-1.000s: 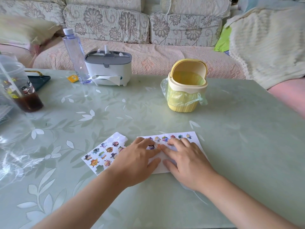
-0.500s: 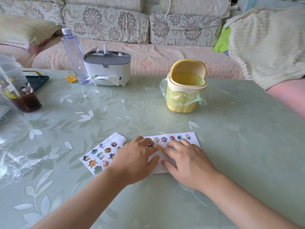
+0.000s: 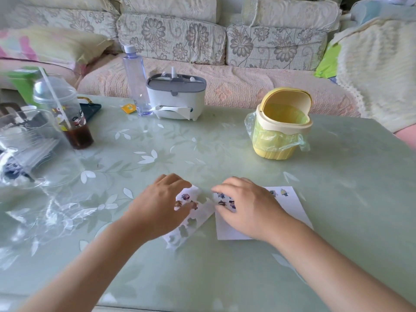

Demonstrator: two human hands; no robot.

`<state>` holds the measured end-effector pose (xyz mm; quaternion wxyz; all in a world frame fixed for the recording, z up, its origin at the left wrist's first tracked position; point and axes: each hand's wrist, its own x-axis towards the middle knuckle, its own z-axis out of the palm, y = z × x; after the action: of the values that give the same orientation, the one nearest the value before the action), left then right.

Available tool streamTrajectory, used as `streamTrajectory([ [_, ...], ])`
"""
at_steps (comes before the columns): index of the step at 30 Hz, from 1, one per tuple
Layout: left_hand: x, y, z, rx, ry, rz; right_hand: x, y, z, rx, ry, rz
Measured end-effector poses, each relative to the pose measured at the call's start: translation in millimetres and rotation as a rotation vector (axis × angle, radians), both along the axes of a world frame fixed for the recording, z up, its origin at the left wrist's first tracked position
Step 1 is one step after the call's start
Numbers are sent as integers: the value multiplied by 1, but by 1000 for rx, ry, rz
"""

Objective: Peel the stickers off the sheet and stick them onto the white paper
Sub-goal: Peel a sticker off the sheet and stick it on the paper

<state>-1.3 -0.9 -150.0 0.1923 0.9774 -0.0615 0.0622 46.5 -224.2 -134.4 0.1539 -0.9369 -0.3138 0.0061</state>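
Note:
The sticker sheet point(image 3: 194, 222) lies on the green table, with several cut-out holes at its near end and a few coloured stickers left near the top. My left hand point(image 3: 161, 207) covers its upper left part, fingers curled over the far edge and thumb on the stickers. The white paper point(image 3: 292, 209) lies just right of the sheet with several small stickers along its top. My right hand point(image 3: 248, 207) rests flat on the paper's left half, fingers over some of the stickers.
A yellow mini bin point(image 3: 281, 124) with a bag liner stands behind the paper. Further back are a tissue box point(image 3: 176, 96) and a clear bottle point(image 3: 135, 79). A lidded drink cup point(image 3: 65, 113) and clear plastic packaging point(image 3: 29, 149) sit at the left.
My left hand has left the white paper and moved left onto the sticker sheet. My right hand stays on the paper. The view has shifted, showing more of the left side.

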Motion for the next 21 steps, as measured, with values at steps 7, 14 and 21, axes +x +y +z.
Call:
streamTrajectory([
  [7,-23,28,-14,181,138,-34,0,28,-15,-51,26,168],
  [14,-18,37,-9,65,78,-21,2,44,-21,151,90,78],
  [21,-16,24,6,10,-14,27,4,40,7,474,297,-10],
])
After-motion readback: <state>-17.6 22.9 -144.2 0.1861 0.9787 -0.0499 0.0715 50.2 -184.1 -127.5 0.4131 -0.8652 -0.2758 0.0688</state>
